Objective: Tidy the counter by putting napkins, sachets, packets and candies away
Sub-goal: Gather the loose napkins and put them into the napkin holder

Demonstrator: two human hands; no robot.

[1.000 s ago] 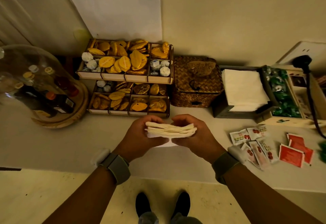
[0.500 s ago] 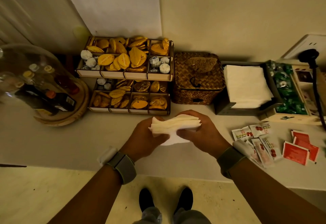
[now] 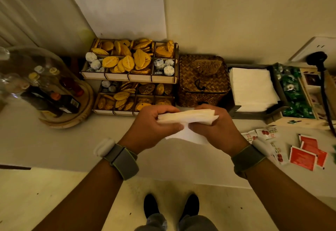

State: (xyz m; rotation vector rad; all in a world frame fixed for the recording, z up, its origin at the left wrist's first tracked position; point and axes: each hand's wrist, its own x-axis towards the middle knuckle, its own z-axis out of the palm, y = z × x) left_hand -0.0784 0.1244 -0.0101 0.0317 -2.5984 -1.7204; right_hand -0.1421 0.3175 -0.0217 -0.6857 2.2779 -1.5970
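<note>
A stack of white napkins is held above the counter between both hands, my left hand gripping its left end and my right hand its right end. One sheet hangs loose below the stack. To the right, a dark napkin holder holds a flat pile of white napkins. White sachets with red print and red packets lie loose on the counter at the right. Green candies fill a wooden box.
A two-tier wooden rack of gold-wrapped pieces stands at the back. A woven basket sits beside it. A glass dome over bottles stands at the left. A black plug and cable hang at the far right.
Both hands have shifted slightly right with the napkin stack, and a loose sheet now hangs lower beneath it.
</note>
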